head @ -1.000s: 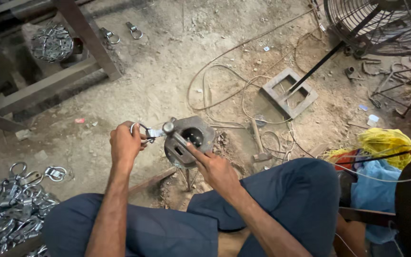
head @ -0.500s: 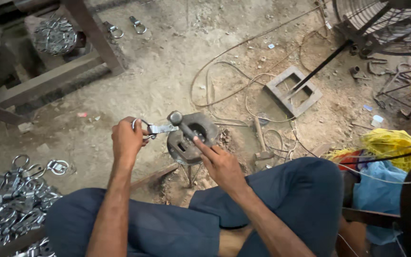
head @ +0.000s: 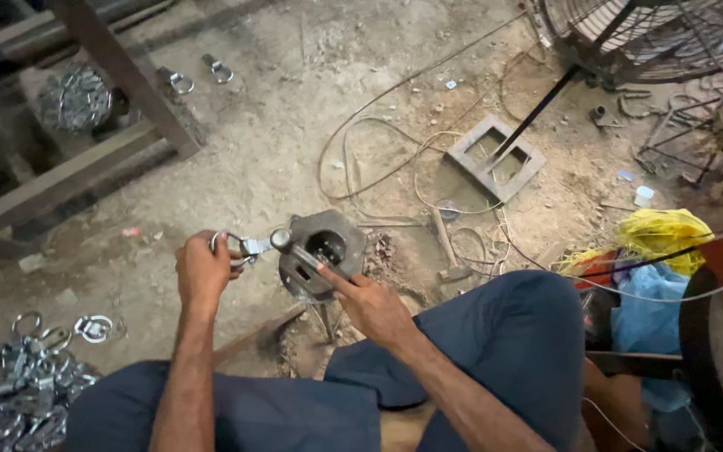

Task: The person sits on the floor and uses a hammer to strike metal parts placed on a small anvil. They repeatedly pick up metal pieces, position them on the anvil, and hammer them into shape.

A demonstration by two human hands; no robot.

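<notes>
Around me the dirt floor (head: 294,134) is cluttered: a heap of shiny metal rings (head: 18,389) lies by my left knee, loose wire (head: 395,159) loops past a square metal frame (head: 495,157), and a fan cage (head: 654,33) stands at the upper right. A yellow bundle (head: 658,234) sits by my right knee, and a wooden frame (head: 94,125) crosses the upper left. Between my knees stands a small round metal press (head: 320,255) on a stake. My left hand (head: 204,272) has its grip closed around a ring fitting (head: 240,247), holding it just beside the press's left edge, nearly touching. My right hand (head: 370,305) rests on the press's lever (head: 299,251), fingers wrapped loosely over its lower end.
</notes>
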